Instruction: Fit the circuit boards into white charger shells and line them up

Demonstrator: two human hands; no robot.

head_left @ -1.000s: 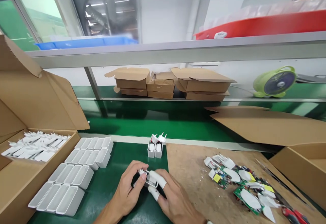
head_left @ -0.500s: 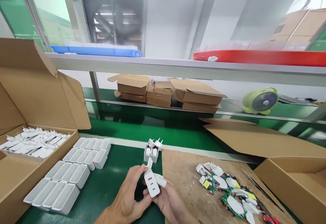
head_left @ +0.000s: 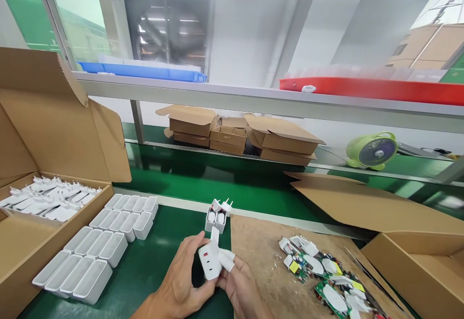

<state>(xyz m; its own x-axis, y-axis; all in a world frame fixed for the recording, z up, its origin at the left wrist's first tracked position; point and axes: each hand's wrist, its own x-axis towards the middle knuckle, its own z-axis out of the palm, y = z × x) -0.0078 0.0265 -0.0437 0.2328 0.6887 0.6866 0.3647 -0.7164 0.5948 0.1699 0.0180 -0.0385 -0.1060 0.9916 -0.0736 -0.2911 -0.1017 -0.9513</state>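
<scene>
Over the near edge of the bench, a white USB charger (head_left: 210, 262) is held between both my hands. Its port face, with one red port and smaller slots, is turned up toward me. My left hand (head_left: 183, 275) grips it along its left and lower side. My right hand (head_left: 241, 282) pinches it from the right, with a white cover on one fingertip. A narrow white part (head_left: 215, 235) sticks up from the charger's top end. Just beyond stand two white housings (head_left: 215, 220) with pronged plug pieces at their tops.
Rows of open white casings (head_left: 92, 280) stand at left, beside a carton (head_left: 72, 234) of white plug parts. Circuit boards (head_left: 335, 297) and white pieces lie on the brown board (head_left: 261, 261) at right, near tweezers (head_left: 369, 273) and another carton (head_left: 409, 256).
The charger has tilted and turned in my fingers, its port face swinging leftward. Both hands stay on it. The view has shifted slightly.
</scene>
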